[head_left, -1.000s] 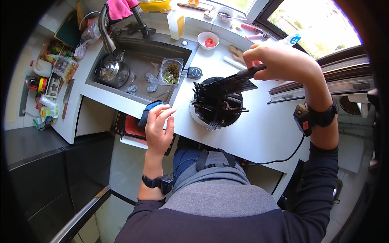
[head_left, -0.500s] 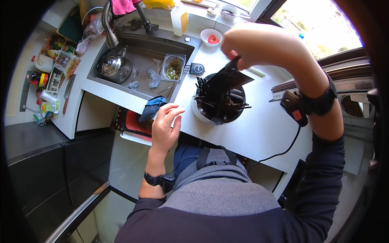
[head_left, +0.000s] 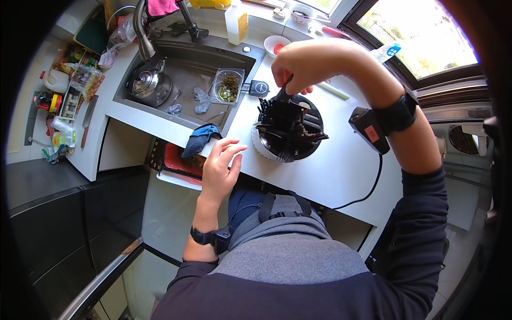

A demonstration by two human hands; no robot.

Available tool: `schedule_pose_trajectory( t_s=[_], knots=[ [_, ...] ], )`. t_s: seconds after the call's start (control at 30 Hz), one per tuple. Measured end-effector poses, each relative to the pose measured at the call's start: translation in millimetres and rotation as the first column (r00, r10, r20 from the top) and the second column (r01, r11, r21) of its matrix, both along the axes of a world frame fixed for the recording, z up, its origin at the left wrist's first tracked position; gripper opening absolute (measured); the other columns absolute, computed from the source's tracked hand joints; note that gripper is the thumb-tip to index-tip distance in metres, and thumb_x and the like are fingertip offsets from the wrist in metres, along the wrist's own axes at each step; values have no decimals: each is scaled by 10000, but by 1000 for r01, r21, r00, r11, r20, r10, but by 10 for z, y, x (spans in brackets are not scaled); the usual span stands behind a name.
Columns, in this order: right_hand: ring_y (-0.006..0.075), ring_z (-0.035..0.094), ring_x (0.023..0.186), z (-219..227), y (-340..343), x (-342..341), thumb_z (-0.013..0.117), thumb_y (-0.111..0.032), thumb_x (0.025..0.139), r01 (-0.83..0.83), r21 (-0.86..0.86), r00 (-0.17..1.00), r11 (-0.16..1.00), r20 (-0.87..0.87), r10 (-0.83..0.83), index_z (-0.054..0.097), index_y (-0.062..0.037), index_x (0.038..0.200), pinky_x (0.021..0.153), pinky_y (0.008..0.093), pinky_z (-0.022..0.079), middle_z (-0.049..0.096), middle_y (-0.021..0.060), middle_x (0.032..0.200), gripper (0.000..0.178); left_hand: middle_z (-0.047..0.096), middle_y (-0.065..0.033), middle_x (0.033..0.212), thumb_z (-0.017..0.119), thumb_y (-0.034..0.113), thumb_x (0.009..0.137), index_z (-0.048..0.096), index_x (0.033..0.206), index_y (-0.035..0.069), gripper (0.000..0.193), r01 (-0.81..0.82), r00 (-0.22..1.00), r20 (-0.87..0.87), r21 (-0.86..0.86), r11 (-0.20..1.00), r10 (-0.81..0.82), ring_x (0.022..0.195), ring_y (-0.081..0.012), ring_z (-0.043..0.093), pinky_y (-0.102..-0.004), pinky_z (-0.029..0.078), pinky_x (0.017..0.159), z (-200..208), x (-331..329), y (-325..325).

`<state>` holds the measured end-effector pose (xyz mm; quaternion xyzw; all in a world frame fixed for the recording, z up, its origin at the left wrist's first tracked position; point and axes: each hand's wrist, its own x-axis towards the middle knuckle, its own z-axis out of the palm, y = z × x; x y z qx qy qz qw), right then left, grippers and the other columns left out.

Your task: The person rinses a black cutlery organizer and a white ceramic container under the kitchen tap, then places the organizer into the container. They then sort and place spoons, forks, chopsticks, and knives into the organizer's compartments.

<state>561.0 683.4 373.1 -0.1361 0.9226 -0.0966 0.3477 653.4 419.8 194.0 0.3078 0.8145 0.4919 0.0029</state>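
My right hand [head_left: 292,69] is closed round the black handle of a broad, dark kitchen knife [head_left: 285,95]. The handle points up, and the lower part of the knife merges with the black contents of a round utensil holder [head_left: 314,114], so its blade is mostly hidden. Chopsticks, a fork [head_left: 286,157] and other dark utensils stick out of the holder. Near the counter's front edge, my left hand [head_left: 220,168] hangs empty with fingers loosely spread. Just beyond it, a blue cloth [head_left: 200,141] drapes over the edge.
Left of the holder is a sink [head_left: 184,64] with a steel kettle [head_left: 151,88] and a clear tub of food scraps [head_left: 228,87]. A small round-faced black device [head_left: 259,88] sits by its rim. Behind stand a white bowl [head_left: 274,44] and a bottle [head_left: 236,24]. An open drawer [head_left: 178,178] lies below.
My right hand has moved left and lowered the knife into the utensil holder; its broad dark shape no longer stands out above. My left hand stays nearly still.
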Motion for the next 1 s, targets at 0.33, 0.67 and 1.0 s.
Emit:
schedule_pose_trajectory(
  t_s=[0.33,0.67,1.0],
  knots=[
    [158,670,719,-816,144,101,622,-219,909,51,-118,998,992,26,-48,674,-28,1073,636,295,527,695,93,827,258,593,-146,1174,629,73,876,585,1211,66,338,44,975,216,48,998,-54,1073,-288,610,-370,486,911,-297,61,71],
    [188,496,1201,-1748,1156,716,413,-612,961,624,-573,761,531,293,-579,394,-201,1470,961,357,428,496,64,1400,654,138,-274,1557,642,180,909,-52,1539,78,943,42,423,875,240,970,-235,1400,-395,307,-430,321,1114,-836,418,483],
    [217,545,1089,-2158,1097,1690,609,-360,923,760,-629,458,162,341,-821,329,-85,1404,776,378,546,422,118,1277,621,226,-188,1563,459,211,953,50,1558,152,732,-217,372,878,398,891,-302,1380,-273,347,-373,283,1123,-893,87,640]
  ],
)
